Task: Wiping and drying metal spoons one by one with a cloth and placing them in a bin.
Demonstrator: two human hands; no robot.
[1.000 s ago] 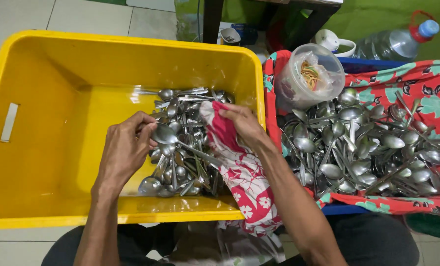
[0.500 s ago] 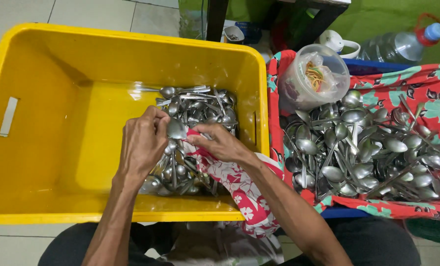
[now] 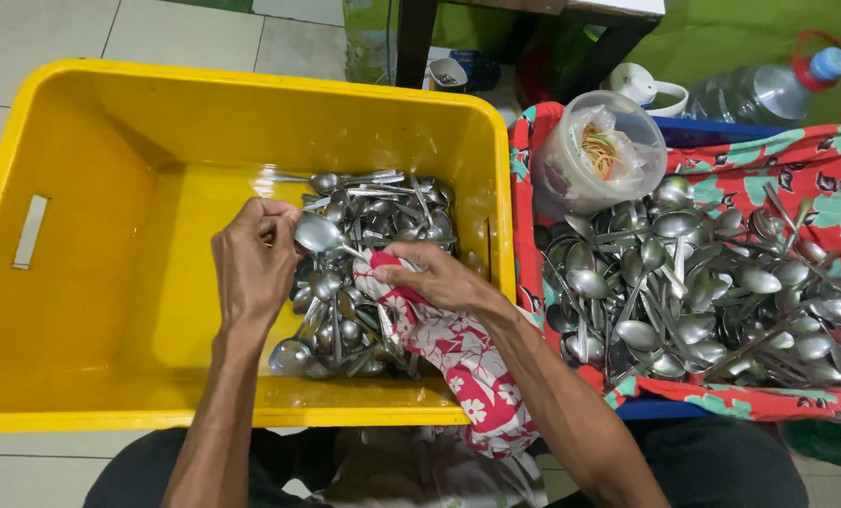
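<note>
Yellow plastic tub (image 3: pixel 82 310) w/ a heap of wet spoons (image 3: pixel 373 282) is the biggest thing here; vs half a sec ago the left hand (image 3: pixel 251 268) has lifted its spoon (image 3: pixel 319 232) a bit higher, fingers pinched on the bowel end, and the right hand (image 3: pixel 439 277) slid the red floral cloth (image 3: pixel 449 339) down the handle, closed on it, so prob mid-wipe. Right side: dried pile on red cloth (image 3: pixel 816 160), clear tub w/ rubber bands (image 3: pixel 601 150), clear bottle, blue cap (image 3: pixel 769 85).

The left half of the yellow plastic tub (image 3: pixel 91 282) lies bare, open to a reaching hand. Its right half is choked by a heap of steel spoons (image 3: pixel 364 273), hemmed by the tub's tall right wall (image 3: pixel 498 216).
</note>
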